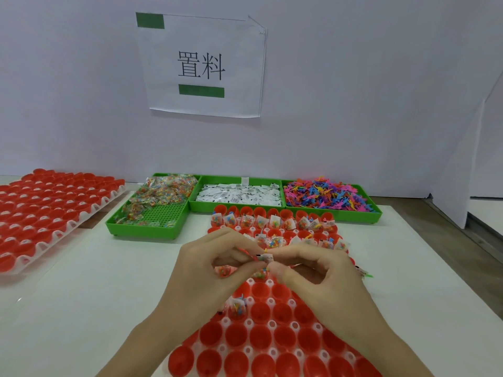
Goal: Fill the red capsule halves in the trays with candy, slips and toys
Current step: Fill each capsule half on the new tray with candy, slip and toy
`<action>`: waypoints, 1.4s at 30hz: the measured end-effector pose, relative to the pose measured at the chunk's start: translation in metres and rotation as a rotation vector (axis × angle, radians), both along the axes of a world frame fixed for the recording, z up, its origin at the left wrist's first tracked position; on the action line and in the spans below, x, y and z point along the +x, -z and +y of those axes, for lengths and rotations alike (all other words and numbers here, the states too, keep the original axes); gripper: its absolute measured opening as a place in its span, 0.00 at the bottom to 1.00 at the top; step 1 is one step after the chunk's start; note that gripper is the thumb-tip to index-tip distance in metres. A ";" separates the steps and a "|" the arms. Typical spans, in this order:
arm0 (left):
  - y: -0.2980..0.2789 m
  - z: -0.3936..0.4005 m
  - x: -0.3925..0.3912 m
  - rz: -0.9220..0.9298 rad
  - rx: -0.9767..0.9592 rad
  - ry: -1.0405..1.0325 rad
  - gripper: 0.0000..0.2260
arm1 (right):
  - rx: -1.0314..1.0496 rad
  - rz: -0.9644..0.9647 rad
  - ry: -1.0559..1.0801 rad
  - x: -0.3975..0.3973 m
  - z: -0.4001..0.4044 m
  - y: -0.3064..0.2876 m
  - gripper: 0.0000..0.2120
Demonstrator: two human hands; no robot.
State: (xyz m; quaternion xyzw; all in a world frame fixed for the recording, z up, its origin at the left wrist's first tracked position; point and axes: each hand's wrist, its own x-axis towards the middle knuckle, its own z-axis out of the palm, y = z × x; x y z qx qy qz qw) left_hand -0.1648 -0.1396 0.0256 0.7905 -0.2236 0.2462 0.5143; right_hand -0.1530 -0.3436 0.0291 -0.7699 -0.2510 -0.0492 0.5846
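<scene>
Both hands are meeting over the near tray [272,346] of red halves [261,312]. The left hand [206,265] and right hand [313,270] are pinching a small white slip [266,257] between thumbs and forefingers, fingertips clamped on it from either side, the other fingers curling loosely. The slip is hovering above the tray's middle rows. Halves in the tray's far rows are already holding candy packets [245,221], slips and toys; those in the rows nearest the person are sitting empty. Beyond the tray, three green bins are lining up: candy [163,191] at its far left, slips [239,193] straight behind, toys [326,194] at its far right. A second tray [49,210] of red halves is lying well left of the near tray. A paper sign [201,66] is hanging on the wall above the bins.
</scene>
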 end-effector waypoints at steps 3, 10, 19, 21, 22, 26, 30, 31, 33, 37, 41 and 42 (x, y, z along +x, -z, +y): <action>-0.002 0.003 0.000 0.017 0.003 0.018 0.06 | -0.010 0.033 -0.036 0.001 -0.001 -0.001 0.10; -0.001 0.009 0.000 0.237 0.039 0.209 0.07 | -0.122 0.200 -0.065 0.002 -0.007 -0.001 0.05; -0.001 0.016 0.002 0.274 0.269 0.261 0.08 | -0.248 0.224 -0.048 0.000 -0.004 0.008 0.05; 0.000 0.015 0.002 0.251 0.303 0.263 0.08 | -0.271 0.223 -0.043 0.000 -0.005 0.009 0.05; 0.001 0.014 0.002 0.241 0.321 0.265 0.08 | -0.278 0.225 -0.040 0.000 -0.004 0.010 0.05; 0.001 0.015 0.003 0.207 0.396 0.261 0.07 | -0.294 0.207 -0.015 -0.003 0.000 0.013 0.08; 0.000 0.014 0.002 0.179 0.432 0.249 0.07 | -0.359 0.115 0.007 -0.006 0.003 0.013 0.09; 0.000 0.014 0.002 0.173 0.446 0.244 0.07 | -0.380 0.091 0.012 -0.007 0.004 0.013 0.10; 0.000 0.014 0.001 0.150 0.484 0.224 0.07 | -0.428 0.051 0.017 -0.008 0.005 0.015 0.11; 0.002 0.012 0.000 0.045 0.605 0.153 0.06 | -0.495 0.013 0.019 -0.008 0.006 0.018 0.11; 0.002 0.013 -0.001 0.038 0.601 0.152 0.05 | -0.489 0.037 -0.012 -0.008 0.002 0.014 0.09; 0.001 0.013 -0.001 0.042 0.601 0.157 0.04 | -0.489 0.042 -0.028 -0.008 0.001 0.012 0.08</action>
